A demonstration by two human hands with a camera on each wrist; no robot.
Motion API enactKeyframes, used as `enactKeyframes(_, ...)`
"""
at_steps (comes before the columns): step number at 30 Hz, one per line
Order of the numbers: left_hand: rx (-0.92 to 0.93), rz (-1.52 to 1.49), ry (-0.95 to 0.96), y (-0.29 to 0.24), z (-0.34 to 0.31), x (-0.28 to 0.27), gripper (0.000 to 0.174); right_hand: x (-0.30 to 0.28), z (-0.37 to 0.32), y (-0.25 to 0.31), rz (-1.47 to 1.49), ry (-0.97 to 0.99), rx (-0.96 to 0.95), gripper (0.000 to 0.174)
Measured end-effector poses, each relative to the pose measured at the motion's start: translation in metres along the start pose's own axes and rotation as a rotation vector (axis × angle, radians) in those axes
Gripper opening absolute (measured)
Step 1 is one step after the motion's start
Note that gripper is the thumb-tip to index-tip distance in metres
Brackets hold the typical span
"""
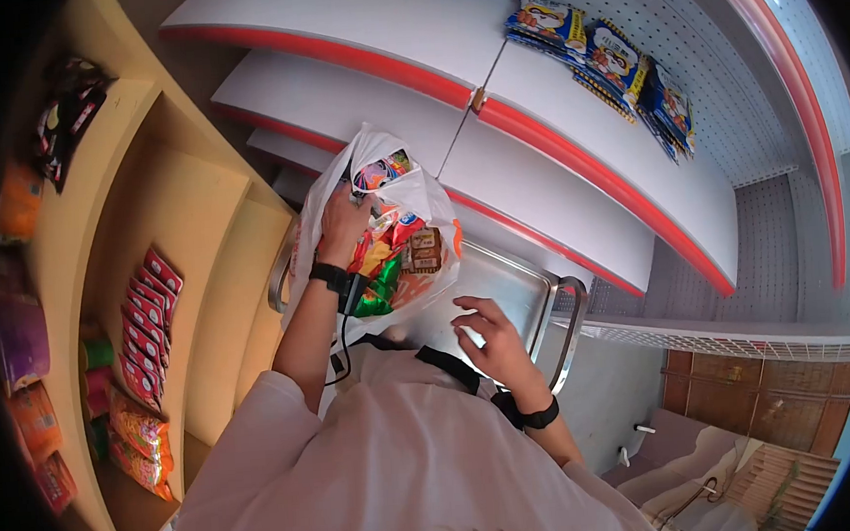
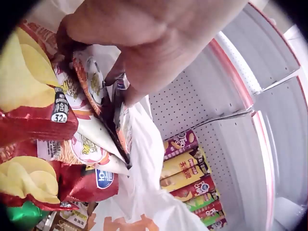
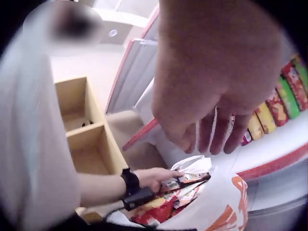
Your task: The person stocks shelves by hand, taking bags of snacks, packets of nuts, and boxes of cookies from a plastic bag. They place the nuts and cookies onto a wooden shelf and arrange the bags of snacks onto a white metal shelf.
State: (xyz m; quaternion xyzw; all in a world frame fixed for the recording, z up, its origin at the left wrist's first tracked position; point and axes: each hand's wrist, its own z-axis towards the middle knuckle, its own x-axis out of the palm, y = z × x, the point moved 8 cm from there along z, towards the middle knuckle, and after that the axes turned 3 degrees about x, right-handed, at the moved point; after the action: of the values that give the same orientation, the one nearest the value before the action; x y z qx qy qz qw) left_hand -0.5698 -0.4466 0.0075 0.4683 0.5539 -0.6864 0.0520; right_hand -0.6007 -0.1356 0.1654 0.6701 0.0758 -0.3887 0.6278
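Observation:
A white plastic bag with orange print stands open in a metal cart, filled with snack packets. My left hand reaches into its left side. In the left wrist view, the thumb and fingers pinch a white-and-orange snack packet with dark edges. Red potato chip bags lie beside it. A green packet and a brown packet are lower in the bag. My right hand hovers over the cart to the right of the bag, fingers loosely bent, holding nothing.
White shelves with red edges rise in front, with blue snack packets on one. Tube-shaped snack packs line a lower shelf. At left, a wooden shelf unit holds red packets and orange bags.

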Motion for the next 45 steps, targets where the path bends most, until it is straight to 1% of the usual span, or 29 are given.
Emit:
enactKeyframes(3,-0.017,0.142,-0.092,-0.026,0.002,-0.006,0.053,-0.026,-0.008,-0.015,-0.065,-0.111,0.082,0.012)
enactKeyframes(5,-0.024,0.044,-0.099,-0.027,0.014,0.001,0.054,-0.037,-0.011,-0.02,-0.118,-0.138,0.098,0.011)
enactKeyframes(7,-0.199,-0.019,0.082,-0.024,0.012,0.012,0.054,-0.039,-0.012,-0.021,-0.107,-0.141,0.13,0.012)
enactKeyframes(9,-0.223,-0.054,0.046,-0.012,0.013,0.019,0.047,-0.038,-0.013,-0.022,-0.097,-0.135,0.155,0.012)
enactKeyframes(11,-0.161,-0.332,0.086,0.016,0.025,0.05,0.036,-0.032,-0.013,-0.025,-0.027,-0.133,0.17,0.013)
enactKeyframes(12,-0.02,-0.212,0.054,-0.016,0.006,0.018,0.026,-0.03,-0.013,-0.026,-0.019,-0.126,0.155,0.015)
enactKeyframes(13,0.202,-0.297,-0.128,0.003,0.006,0.023,0.026,-0.032,-0.012,-0.025,-0.021,-0.127,0.151,0.015)
enactKeyframes(15,0.047,-0.652,0.08,-0.041,-0.049,-0.025,0.016,-0.034,-0.009,-0.027,0.031,-0.118,0.188,0.012)
enactKeyframes(16,0.059,-0.82,0.08,-0.047,-0.066,-0.037,0.015,-0.035,-0.01,-0.031,0.032,-0.128,0.192,0.012)
enactKeyframes(18,0.102,-0.949,0.132,-0.076,-0.099,-0.07,0.016,-0.013,-0.015,-0.06,0.455,0.055,0.482,0.026)
enactKeyframes(19,0.103,-0.947,0.132,-0.088,-0.11,-0.08,0.016,-0.013,-0.01,-0.057,0.456,0.054,0.482,0.026)
enactKeyframes(21,0.226,-0.988,0.123,-0.122,-0.129,-0.094,0.018,0.003,0.007,-0.028,0.77,0.237,0.365,0.041)
enactKeyframes(22,0.256,-0.965,0.125,-0.138,-0.138,-0.097,0.019,0.006,0.015,-0.021,1.001,0.176,0.29,0.053)
enactKeyframes(23,0.287,-0.944,0.127,-0.153,-0.146,-0.096,0.02,0.009,0.021,-0.02,0.989,0.175,0.287,0.053)
enactKeyframes(24,0.142,-1.018,0.228,-0.154,-0.156,-0.082,0.017,0.0,0.026,-0.026,1.138,-0.01,0.295,0.051)
enactKeyframes(25,0.375,-1.007,0.196,-0.174,-0.16,-0.083,0.017,-0.012,0.031,-0.031,1.282,-0.2,0.298,0.049)
enactKeyframes(26,0.254,-1.131,0.293,-0.169,-0.165,-0.068,0.021,-0.029,0.037,-0.025,1.282,-0.316,0.201,0.045)
enactKeyframes(27,0.133,-1.248,0.395,-0.166,-0.169,-0.054,0.025,-0.046,0.04,-0.016,1.25,-0.37,0.221,0.043)
enactKeyframes(28,0.143,-1.254,0.402,-0.169,-0.168,-0.05,0.025,-0.057,0.038,-0.017,1.259,-0.399,0.188,0.043)
enactKeyframes(30,0.368,-1.395,0.137,-0.177,-0.16,-0.074,0.043,-0.075,0.028,-0.016,1.263,-0.453,0.149,0.043)
enactKeyframes(31,0.456,-1.316,0.145,-0.183,-0.149,-0.081,0.053,-0.083,0.022,-0.015,1.258,-0.463,0.167,0.043)
enactKeyframes(33,0.266,-1.517,0.348,-0.199,-0.144,-0.077,0.067,-0.097,0.008,-0.02,1.242,-0.488,0.183,0.043)
enactKeyframes(34,0.27,-1.524,0.364,-0.202,-0.137,-0.073,0.067,-0.102,0.0,-0.026,1.083,-0.462,0.215,0.045)
enactKeyframes(36,0.192,-1.388,0.942,-0.222,-0.146,-0.036,0.079,-0.108,-0.014,-0.035,0.87,-0.41,0.248,0.047)
enactKeyframes(37,0.268,-1.278,1.089,-0.235,-0.151,-0.026,0.086,-0.114,-0.019,-0.036,0.862,-0.422,0.247,0.047)
enactKeyframes(39,0.411,-1.105,1.065,-0.262,-0.162,-0.025,0.078,-0.114,-0.025,-0.037,0.887,-0.311,0.304,0.046)
enactKeyframes(40,0.505,-0.961,0.967,-0.261,-0.159,-0.013,0.07,-0.116,-0.031,-0.046,0.924,-0.376,0.328,0.053)
enactKeyframes(43,0.376,-1.079,0.95,-0.285,-0.163,-0.005,0.058,-0.13,-0.041,-0.04,1.059,-0.515,0.282,0.064)
enactKeyframes(45,0.488,-0.977,0.909,-0.292,-0.166,0.001,0.057,-0.138,-0.044,-0.034,0.941,-0.57,0.238,0.072)
